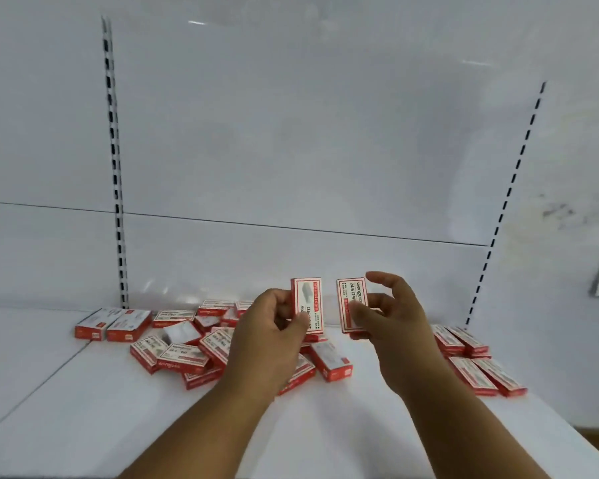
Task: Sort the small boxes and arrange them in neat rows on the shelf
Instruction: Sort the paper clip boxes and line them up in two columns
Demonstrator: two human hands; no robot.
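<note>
Left hand [274, 326] pinches one upright box [306, 304]; right hand [391, 312] pinches another [350, 305]; loose boxes [184, 344] lie on shelf [101, 402] below.

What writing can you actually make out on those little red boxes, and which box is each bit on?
"wenguxx": partly legible brand, last letters unsure, on the box in the right hand.
"24/6": same box, beside the brand.
Box in the left hand: red strip of characters, too blurred to read.
Loose boxes on the shelf: print too small and blurred.
</note>
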